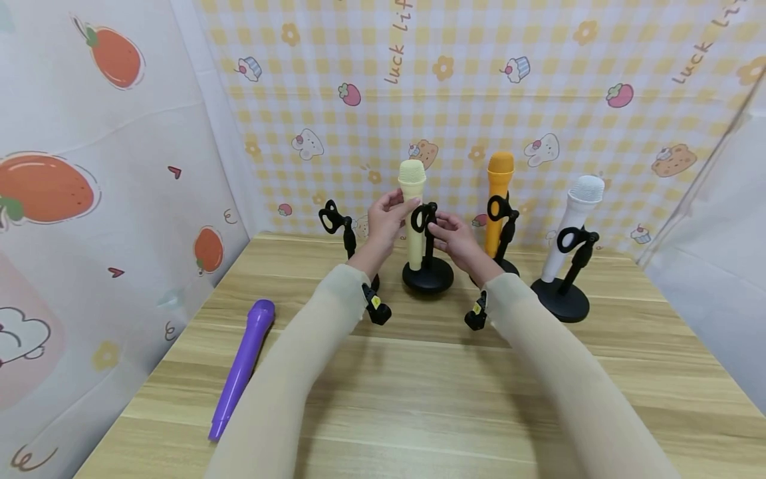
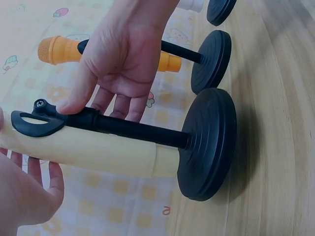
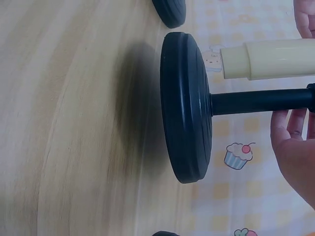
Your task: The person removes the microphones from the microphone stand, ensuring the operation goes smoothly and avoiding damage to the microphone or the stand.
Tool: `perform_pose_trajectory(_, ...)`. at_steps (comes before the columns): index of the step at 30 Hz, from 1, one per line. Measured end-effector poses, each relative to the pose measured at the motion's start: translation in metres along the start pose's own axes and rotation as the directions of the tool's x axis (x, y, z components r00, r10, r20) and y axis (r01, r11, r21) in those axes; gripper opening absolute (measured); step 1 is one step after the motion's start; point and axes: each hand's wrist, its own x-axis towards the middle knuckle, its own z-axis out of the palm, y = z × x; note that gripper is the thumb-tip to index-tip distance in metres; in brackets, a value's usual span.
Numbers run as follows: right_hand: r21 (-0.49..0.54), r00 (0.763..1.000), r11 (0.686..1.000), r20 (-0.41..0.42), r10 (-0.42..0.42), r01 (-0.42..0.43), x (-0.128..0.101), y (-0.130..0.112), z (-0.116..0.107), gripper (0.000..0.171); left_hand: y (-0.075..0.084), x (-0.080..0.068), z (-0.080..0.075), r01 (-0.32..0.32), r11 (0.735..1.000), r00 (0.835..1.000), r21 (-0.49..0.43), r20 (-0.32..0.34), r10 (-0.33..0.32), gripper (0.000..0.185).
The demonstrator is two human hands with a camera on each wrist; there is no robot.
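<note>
Head view: left hand (image 1: 385, 216) grips cream toy microphone (image 1: 413, 213) in clip; right hand (image 1: 457, 239) pinches black stand (image 1: 427, 274) at clip, mid-desk (image 1: 419, 399). Microphone likely light, rigid, smooth plastic; best grasped mid-barrel.

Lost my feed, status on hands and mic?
Left hand grips cream mic. Right hand pinches stand clip. Nothing blocking.
</note>
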Motion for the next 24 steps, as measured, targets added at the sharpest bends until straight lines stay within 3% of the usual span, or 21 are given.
perform_pose_trajectory(15,0.018,1.000,1.000,0.026,-0.003,0.003,-0.023,-0.006,-0.001,0.023,0.012,-0.010,-0.007,0.061,0.998,0.995,-0.027,0.085,-0.059,0.043)
perform_pose_trajectory(24,-0.005,0.998,1.000,0.056,-0.028,0.028,-0.040,-0.007,-0.003,0.022,0.015,-0.019,-0.009,0.079,0.997,0.988,-0.007,0.130,-0.078,0.042)
